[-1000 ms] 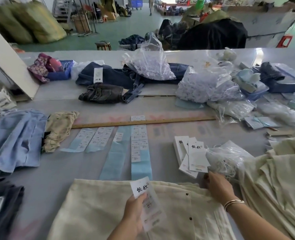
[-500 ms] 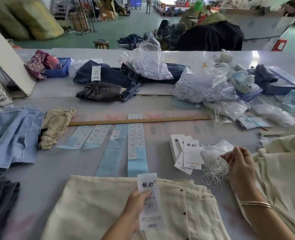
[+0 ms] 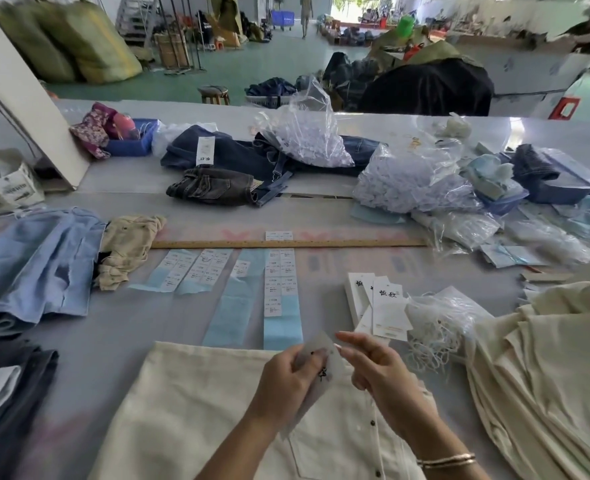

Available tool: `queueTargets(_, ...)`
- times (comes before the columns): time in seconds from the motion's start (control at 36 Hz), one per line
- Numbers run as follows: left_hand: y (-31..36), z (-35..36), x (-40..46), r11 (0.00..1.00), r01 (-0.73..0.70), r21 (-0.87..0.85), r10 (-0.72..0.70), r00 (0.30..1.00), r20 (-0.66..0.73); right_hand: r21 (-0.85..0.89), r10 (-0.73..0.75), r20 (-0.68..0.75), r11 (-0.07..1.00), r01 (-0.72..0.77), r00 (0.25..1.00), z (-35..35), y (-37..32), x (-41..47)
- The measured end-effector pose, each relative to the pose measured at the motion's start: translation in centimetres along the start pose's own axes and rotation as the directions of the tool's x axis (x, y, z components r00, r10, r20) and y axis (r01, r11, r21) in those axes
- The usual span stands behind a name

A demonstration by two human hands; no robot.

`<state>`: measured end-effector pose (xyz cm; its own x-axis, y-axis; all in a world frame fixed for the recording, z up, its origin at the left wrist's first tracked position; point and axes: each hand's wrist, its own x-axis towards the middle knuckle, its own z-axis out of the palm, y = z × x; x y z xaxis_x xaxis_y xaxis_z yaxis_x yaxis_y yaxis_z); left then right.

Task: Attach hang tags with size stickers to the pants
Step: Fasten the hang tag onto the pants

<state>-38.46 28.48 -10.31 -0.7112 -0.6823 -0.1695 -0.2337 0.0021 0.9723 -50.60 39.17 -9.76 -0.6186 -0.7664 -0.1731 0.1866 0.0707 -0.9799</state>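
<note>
While left hand (image 3: 288, 379) pinches hang tag (image 3: 321, 362) over cream pants (image 3: 182, 410) at desk's near edge, right hand (image 3: 380, 368) closes in just right of it, fingers curled; string in its grip impossible to confirm. Tag's long axis tilted, top toward right hand, nearer one for threading.

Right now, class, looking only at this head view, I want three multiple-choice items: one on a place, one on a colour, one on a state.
1. Where does the wooden ruler lie?
A. Beyond the sticker strips
B. On the cream pants
C. Under the blue bin

2. What colour are the pants beneath the hands?
A. Navy
B. Cream
C. Grey

3. What is the left hand doing?
A. Resting flat
B. Gripping a hang tag
C. Holding the ruler

Key: 1 A, it lies across the table past the strips; 2 B, pale cream fabric; 3 B, fingers curl round the tag while the right hand meets it.
</note>
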Motion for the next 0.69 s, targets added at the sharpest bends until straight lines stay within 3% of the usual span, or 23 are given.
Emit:
queueTargets(0.22, -0.2, -1.4, -1.0, 0.973, -0.132, 0.187, 0.142, 0.989, -0.044, 0.086, 0.069, -0.038, 0.994, -0.065, 0.997, 2.3, 1.1, -0.8)
queueTargets(0.69, 0.0, -1.3, -1.9, 0.93, -0.11, 0.351, 0.139, 0.988, -0.06, 0.006, 0.063, -0.059, 0.998, -0.063, 0.996, 2.2, 0.9, -2.1)
